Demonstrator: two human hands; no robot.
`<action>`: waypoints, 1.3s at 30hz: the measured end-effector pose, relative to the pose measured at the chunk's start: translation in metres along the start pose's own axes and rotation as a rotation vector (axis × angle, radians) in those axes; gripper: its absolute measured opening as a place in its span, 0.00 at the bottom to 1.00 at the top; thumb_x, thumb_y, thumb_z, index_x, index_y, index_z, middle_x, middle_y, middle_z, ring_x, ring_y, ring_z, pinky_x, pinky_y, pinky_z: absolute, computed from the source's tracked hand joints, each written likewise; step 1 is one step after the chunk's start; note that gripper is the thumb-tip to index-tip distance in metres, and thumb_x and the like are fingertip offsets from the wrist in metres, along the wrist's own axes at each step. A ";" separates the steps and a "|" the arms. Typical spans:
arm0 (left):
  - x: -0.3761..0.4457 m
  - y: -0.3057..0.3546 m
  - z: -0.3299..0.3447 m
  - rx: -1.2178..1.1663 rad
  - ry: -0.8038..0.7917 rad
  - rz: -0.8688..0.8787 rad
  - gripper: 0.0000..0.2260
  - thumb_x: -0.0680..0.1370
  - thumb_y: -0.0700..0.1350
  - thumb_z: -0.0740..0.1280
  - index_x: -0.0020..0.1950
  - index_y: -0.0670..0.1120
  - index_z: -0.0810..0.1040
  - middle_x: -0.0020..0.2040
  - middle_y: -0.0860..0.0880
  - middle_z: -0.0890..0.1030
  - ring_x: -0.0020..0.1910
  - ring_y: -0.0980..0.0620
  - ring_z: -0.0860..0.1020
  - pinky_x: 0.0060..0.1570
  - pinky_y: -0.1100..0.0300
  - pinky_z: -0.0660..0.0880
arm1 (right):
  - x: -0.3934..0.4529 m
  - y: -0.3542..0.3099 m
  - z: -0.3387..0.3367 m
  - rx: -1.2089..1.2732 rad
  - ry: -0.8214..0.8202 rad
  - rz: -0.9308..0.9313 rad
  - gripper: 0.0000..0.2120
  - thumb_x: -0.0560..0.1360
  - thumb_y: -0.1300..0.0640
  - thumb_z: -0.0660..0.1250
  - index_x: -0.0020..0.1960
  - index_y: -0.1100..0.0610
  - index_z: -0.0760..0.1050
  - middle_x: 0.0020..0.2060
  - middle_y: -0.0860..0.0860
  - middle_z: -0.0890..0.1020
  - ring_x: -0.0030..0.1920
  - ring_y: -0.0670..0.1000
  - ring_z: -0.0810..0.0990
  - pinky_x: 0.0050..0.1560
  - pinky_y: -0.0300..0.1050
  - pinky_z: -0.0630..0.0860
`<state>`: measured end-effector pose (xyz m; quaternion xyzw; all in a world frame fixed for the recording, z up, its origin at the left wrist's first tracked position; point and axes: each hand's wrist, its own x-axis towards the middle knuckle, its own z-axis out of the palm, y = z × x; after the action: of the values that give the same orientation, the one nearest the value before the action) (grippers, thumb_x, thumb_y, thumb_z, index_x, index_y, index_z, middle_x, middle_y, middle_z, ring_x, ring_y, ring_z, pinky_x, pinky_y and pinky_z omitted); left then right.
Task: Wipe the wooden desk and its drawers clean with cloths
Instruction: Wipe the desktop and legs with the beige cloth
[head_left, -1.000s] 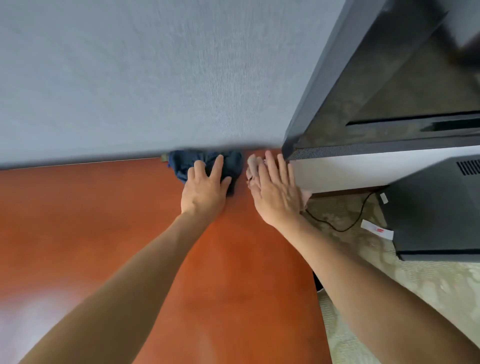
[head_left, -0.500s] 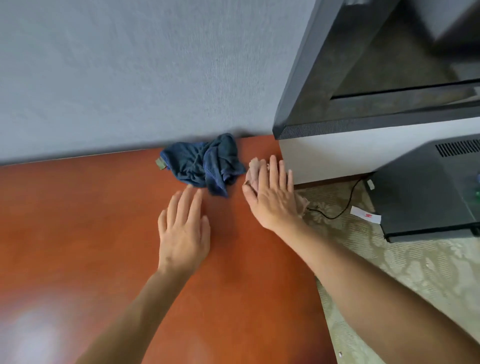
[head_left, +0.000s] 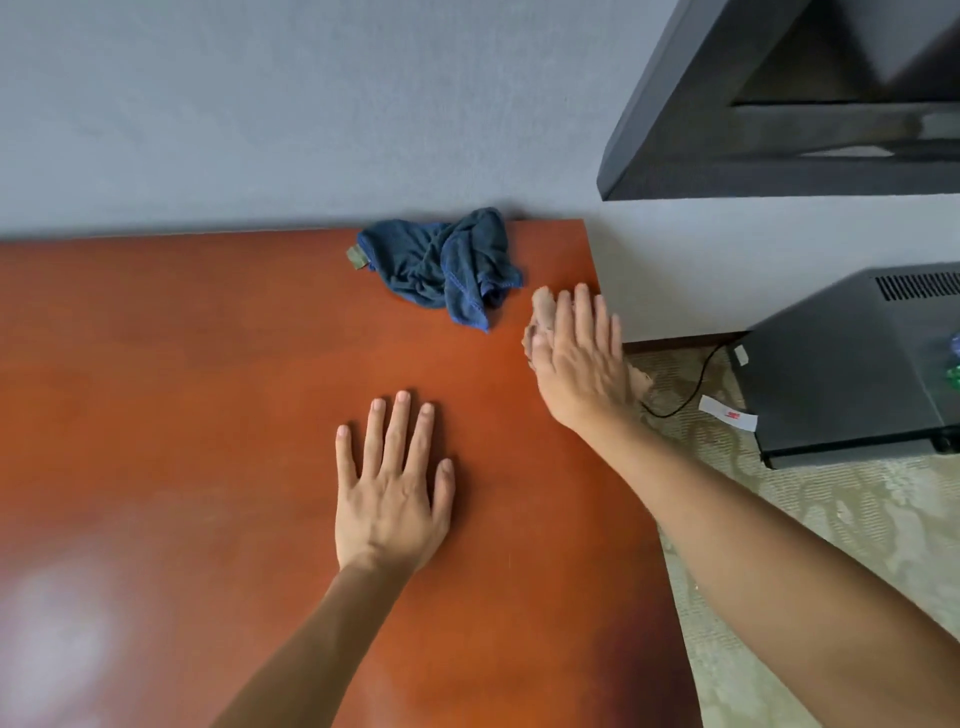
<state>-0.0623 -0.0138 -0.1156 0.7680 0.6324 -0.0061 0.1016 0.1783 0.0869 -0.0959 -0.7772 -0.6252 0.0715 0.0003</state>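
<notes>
Both hands flat on the reddish-brown wooden counter (head_left: 208, 415).
Left hand (head_left: 389, 499) bare, fingers spread; right hand (head_left: 579, 358), fingers straight, hides most of a pale cloth (head_left: 543, 306) at the right edge; crumpled dark blue cloth (head_left: 441, 265) near the back-right corner.

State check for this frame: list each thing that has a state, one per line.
Crumpled dark blue cloth: lying loose at the desk's far edge, untouched.
Pale beige cloth: pressed flat under the right hand.
Left hand: open, palm flat on the reddish-brown wooden desk.
Right hand: open, fingers straight, at the desk's right edge.
</notes>
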 end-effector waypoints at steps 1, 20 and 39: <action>0.000 -0.001 0.000 -0.002 0.009 0.002 0.30 0.85 0.59 0.48 0.85 0.51 0.53 0.86 0.49 0.50 0.85 0.47 0.47 0.80 0.36 0.50 | -0.013 -0.012 0.004 -0.015 0.009 -0.071 0.34 0.83 0.41 0.41 0.83 0.58 0.50 0.83 0.57 0.51 0.82 0.59 0.49 0.81 0.60 0.47; -0.004 -0.002 0.000 -0.026 0.069 -0.015 0.30 0.83 0.62 0.46 0.85 0.54 0.55 0.86 0.52 0.50 0.84 0.50 0.44 0.81 0.41 0.42 | -0.153 0.004 0.016 0.295 0.116 -0.728 0.09 0.81 0.49 0.65 0.46 0.54 0.75 0.41 0.49 0.78 0.33 0.53 0.80 0.28 0.49 0.76; -0.003 -0.003 0.001 -0.013 0.085 -0.023 0.29 0.84 0.61 0.48 0.85 0.54 0.55 0.86 0.52 0.50 0.84 0.50 0.44 0.81 0.41 0.42 | -0.132 0.040 0.021 0.166 0.318 -0.641 0.08 0.81 0.48 0.61 0.49 0.50 0.77 0.34 0.49 0.81 0.32 0.54 0.82 0.27 0.47 0.74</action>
<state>-0.0657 -0.0162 -0.1165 0.7596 0.6448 0.0295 0.0795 0.1875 -0.0521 -0.1052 -0.5406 -0.8212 -0.0035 0.1828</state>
